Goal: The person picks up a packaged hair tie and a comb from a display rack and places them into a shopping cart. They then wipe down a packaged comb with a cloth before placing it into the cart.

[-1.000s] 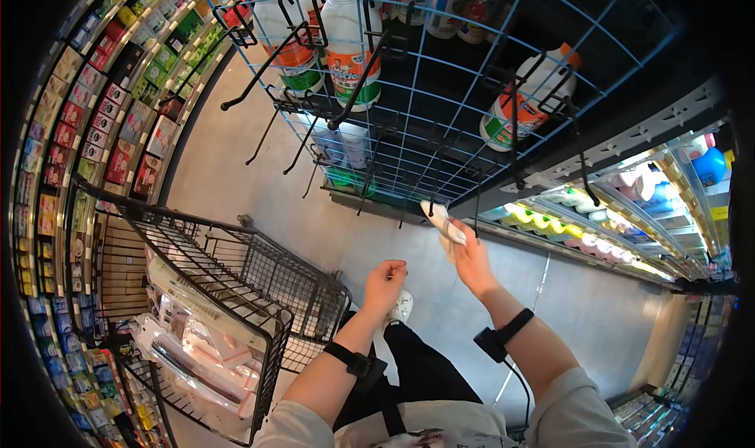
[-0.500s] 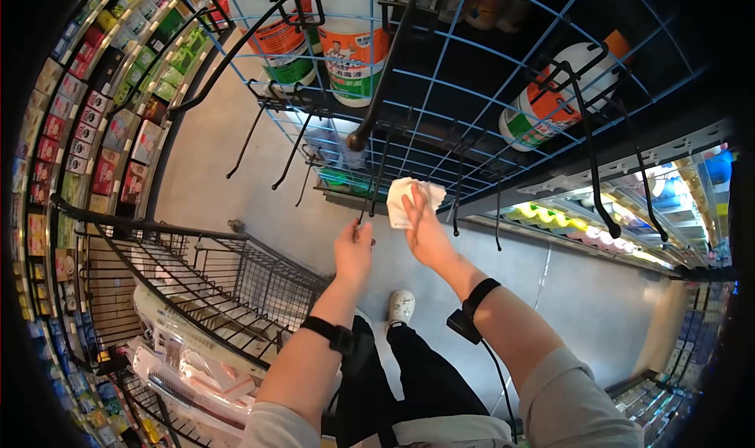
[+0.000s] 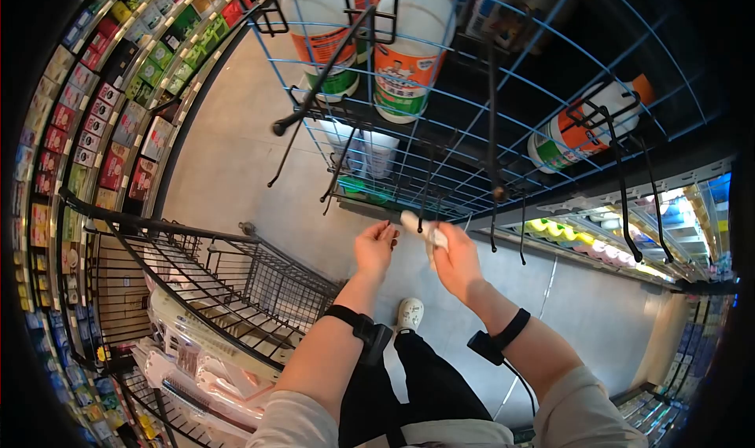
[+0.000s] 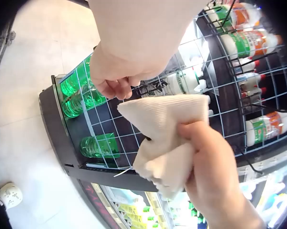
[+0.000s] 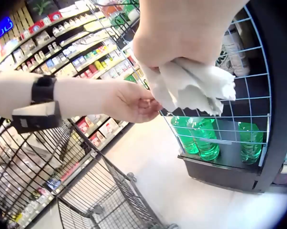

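Note:
A white ribbed cloth with a wavy edge hangs creased from my right hand, which grips it between thumb and fingers. In the right wrist view, the cloth bunches below the palm in front of the wire rack. My left hand hovers just left of it. Its fingers are loosely curled near a corner of the cloth, and nothing shows in them. Both hands are in front of a blue wire rack, below bottles with orange and green labels, the nearest a white bottle.
Black hooks jut from the rack toward the hands. On the left stands a black wire shopping cart containing packaged goods, including a brush. Green bottles sit low on the rack. Stocked shelves line the far left.
The cloth turned broad side up half a second ago, then edge-on again. Both hands shifted left, then slightly back right and down. The right hand kept hold of the cloth throughout.

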Demonstrator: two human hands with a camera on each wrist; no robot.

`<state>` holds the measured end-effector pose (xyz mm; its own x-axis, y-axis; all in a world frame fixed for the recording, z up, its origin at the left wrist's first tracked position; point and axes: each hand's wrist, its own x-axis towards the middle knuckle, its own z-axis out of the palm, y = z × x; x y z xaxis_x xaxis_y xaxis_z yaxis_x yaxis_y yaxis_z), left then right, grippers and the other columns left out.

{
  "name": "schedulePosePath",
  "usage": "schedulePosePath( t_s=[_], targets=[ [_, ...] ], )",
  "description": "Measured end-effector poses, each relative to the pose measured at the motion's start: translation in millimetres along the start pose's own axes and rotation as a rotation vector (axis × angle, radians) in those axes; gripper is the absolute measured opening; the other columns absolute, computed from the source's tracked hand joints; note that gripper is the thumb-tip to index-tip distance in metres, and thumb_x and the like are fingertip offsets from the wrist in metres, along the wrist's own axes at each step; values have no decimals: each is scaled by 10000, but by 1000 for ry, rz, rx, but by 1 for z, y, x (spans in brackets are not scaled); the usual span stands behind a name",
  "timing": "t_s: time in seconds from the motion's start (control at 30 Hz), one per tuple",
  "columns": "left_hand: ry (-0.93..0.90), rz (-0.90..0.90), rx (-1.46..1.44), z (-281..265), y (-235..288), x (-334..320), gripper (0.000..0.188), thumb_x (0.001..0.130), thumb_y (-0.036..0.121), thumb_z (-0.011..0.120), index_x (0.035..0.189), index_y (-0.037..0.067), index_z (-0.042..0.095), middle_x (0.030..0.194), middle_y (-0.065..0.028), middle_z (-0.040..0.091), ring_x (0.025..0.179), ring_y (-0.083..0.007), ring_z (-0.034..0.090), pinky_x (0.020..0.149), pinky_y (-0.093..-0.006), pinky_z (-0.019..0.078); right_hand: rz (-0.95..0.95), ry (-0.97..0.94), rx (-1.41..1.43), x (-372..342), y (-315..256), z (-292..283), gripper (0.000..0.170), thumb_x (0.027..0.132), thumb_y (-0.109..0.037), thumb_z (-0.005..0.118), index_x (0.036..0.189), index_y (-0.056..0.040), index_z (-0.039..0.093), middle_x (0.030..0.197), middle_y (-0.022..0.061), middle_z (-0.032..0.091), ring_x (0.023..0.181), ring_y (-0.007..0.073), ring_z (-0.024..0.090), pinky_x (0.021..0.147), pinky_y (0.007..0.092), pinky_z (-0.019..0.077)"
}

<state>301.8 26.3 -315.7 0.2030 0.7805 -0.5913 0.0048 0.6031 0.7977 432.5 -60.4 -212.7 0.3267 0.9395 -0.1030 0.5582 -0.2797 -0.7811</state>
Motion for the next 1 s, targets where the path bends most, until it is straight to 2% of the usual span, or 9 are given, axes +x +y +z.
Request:
schedulePosePath(
  t_s=[0.1,0.13,0.27,0.4,0.53,0.73,0.83,0.9,1.0],
  targets=[
    [-18,-58,91,-8,6,-3,360,861,160,676,1156,-19,573,848,-77,654,694,-120,589,617,-253,479,-346,196,-65,36,-6,18,389,810,-3,479,1197,-16,519,1071,206,583,1018,390,550,871,424,446],
    [-25,-97,197,-12,7,-3,430,847,170,691,1211,3,533,870,-69,643,704,-120,579,617,-257,474,-402,199,-92,50,1,33,457,802,8,480,1259,-14,480,1224,235,521,1151,411,487,971,431,398],
    [129,-168,302,-44,20,7,622,793,156,724,1313,-3,423,868,-72,617,735,-139,573,624,-284,478,-254,-127,-237,76,44,88,523,804,-34,488,1323,10,433,1464,272,257,1356,452,228,1131,427,214],
    [318,27,182,-79,42,29,642,776,99,704,1320,-25,389,847,-71,608,753,-149,577,629,-296,486,-147,-205,-281,65,21,91,543,809,-54,491,1333,57,407,1479,276,217,1376,453,177,1133,423,213],
    [221,65,106,-99,45,48,425,794,32,658,1188,-55,524,806,-61,622,693,-132,589,605,-254,486,-146,-196,-276,38,6,88,477,796,-74,519,1265,12,513,1443,206,349,1357,371,282,1106,396,292],
    [211,38,117,-97,54,42,266,812,30,655,1060,-52,607,820,-73,650,700,-123,609,611,-242,495,4,-166,-98,36,-51,62,411,786,-15,496,1194,-7,547,1232,228,541,1193,412,456,1024,401,367],
    [211,-18,3,-94,61,34,252,831,42,647,1065,-45,607,832,-70,651,695,-125,606,622,-245,498,-175,32,-27,65,-68,78,397,776,5,507,1171,-1,547,1191,224,548,1133,415,485,992,421,385],
    [193,-21,-54,-96,54,37,258,840,47,643,1079,-43,604,841,-70,652,699,-126,605,629,-248,499,-506,198,-85,93,-63,103,444,759,21,524,1203,2,525,1240,224,519,1151,419,471,1000,444,379],
    [163,-39,-124,-94,54,38,271,856,51,631,1108,-43,596,870,-75,652,715,-131,603,648,-252,501,-423,7,-175,126,-45,140,506,776,-14,523,1278,12,470,1382,265,380,1263,436,380,1064,453,317]
  ],
)
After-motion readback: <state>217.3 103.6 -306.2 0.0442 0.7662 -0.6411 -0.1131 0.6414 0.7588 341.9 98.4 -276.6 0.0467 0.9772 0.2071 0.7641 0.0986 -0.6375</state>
